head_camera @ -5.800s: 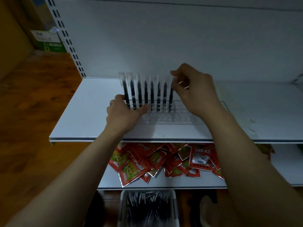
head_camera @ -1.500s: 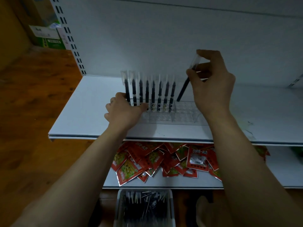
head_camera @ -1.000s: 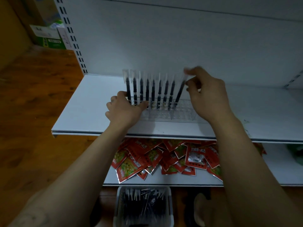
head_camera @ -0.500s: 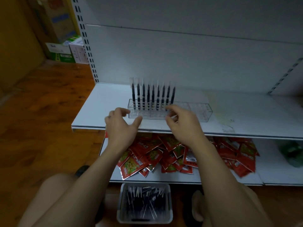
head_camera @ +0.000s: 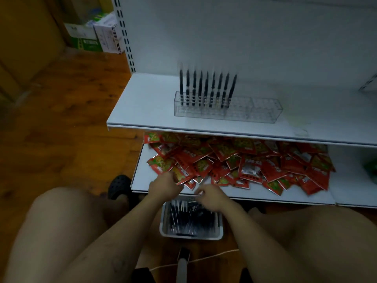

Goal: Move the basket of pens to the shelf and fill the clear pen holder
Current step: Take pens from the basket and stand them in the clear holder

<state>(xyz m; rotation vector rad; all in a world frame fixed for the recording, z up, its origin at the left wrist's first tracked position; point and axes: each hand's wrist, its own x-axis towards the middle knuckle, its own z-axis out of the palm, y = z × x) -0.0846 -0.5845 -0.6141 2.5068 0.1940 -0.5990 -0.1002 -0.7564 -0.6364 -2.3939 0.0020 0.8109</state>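
Observation:
The clear pen holder (head_camera: 255, 111) stands on the upper white shelf (head_camera: 142, 103), with several black pens (head_camera: 206, 88) upright in its left half; its right half holds none. A white basket of pens (head_camera: 191, 235) sits on the wooden floor between my knees, below the lower shelf. Both hands hover over the basket's far rim. My left hand (head_camera: 164, 186) hangs with loosely curled fingers and holds nothing. My right hand (head_camera: 211, 196) is beside it, fingers bent downward toward the pens, and nothing shows in its grip.
Several red snack packets (head_camera: 244, 160) lie heaped on the lower shelf (head_camera: 346, 193), just beyond my hands. Cardboard boxes (head_camera: 91, 35) stand at the back left on the wooden floor (head_camera: 61, 119). A black shoe (head_camera: 118, 185) shows by my left knee.
Both hands left the pen holder and dropped from the upper shelf to the basket on the floor. The pen from my right hand now stands in the holder. The view tilted down.

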